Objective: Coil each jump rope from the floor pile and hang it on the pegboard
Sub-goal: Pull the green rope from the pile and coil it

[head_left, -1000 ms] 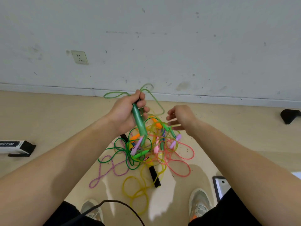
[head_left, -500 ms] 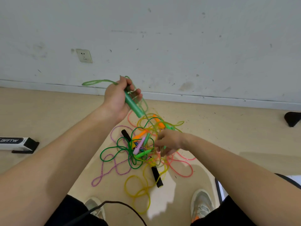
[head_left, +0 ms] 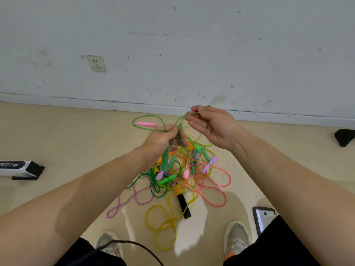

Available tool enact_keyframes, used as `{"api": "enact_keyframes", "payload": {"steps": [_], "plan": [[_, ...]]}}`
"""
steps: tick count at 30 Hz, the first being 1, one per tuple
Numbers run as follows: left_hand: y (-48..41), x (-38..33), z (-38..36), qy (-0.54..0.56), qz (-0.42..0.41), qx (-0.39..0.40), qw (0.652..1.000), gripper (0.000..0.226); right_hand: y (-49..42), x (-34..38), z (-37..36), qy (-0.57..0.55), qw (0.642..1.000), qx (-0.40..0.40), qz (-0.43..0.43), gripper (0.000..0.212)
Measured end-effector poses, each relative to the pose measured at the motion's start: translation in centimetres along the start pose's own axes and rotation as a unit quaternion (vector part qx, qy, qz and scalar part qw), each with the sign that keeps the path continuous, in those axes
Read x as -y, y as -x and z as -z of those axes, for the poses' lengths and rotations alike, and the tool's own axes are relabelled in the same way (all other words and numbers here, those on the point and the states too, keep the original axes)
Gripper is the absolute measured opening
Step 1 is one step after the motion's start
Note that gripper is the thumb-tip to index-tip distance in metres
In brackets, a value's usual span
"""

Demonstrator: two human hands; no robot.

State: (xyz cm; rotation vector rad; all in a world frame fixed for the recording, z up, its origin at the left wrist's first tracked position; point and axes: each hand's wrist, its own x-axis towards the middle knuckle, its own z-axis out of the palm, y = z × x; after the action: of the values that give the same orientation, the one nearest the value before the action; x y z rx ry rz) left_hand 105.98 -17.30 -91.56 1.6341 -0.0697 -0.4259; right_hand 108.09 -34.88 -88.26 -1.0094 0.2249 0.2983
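Note:
A tangled pile of jump ropes lies on the beige floor in green, pink, yellow, purple and orange. My left hand grips a green handle that points down, with a loop of its translucent green cord sticking out to the left. My right hand is raised just right of it and pinches the same green cord between thumb and fingertips near the wall's base. No pegboard is in view.
A pink handle lies on the floor behind the loop. A black handle lies at the pile's near side. A white box sits at left, a tablet near my right shoe, a black object at far right.
My right hand rose from the pile and took hold of the green cord up beside my left hand. My left hand swung right and turned the green handle downward.

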Motion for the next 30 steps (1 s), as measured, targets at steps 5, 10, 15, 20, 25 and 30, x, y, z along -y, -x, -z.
{"api": "enact_keyframes", "payload": {"steps": [5, 10, 15, 20, 25, 30], "plan": [[0.3, -0.8, -0.1, -0.034, -0.012, 0.032, 0.999, 0.033, -0.1, 1.0, 1.4, 0.011, 0.995, -0.101, -0.008, 0.024], [0.1, -2.9, 0.2, 0.087, 0.018, -0.045, 0.995, 0.032, 0.2, 1.1, 2.6, 0.234, 0.955, -0.18, -0.027, 0.043], [0.2, -4.8, 0.5, 0.283, 0.042, -0.064, 0.956, 0.032, 0.2, -1.9, 2.9, 0.416, 0.9, -0.102, -0.077, 0.026], [-0.4, -5.6, 1.1, 0.383, 0.045, -0.086, 0.919, 0.035, 0.7, -6.3, 1.6, 0.504, 0.841, 0.12, -0.156, 0.043], [-1.1, -5.6, 4.0, 0.425, 0.006, -0.168, 0.89, 0.035, 0.4, -7.3, 2.5, 0.566, 0.779, 0.173, -0.205, 0.021], [-1.9, -3.9, 6.8, 0.158, -0.039, -0.282, 0.946, 0.03, 0.2, -6.3, 3.5, 0.559, 0.801, 0.129, -0.172, 0.019]]}}
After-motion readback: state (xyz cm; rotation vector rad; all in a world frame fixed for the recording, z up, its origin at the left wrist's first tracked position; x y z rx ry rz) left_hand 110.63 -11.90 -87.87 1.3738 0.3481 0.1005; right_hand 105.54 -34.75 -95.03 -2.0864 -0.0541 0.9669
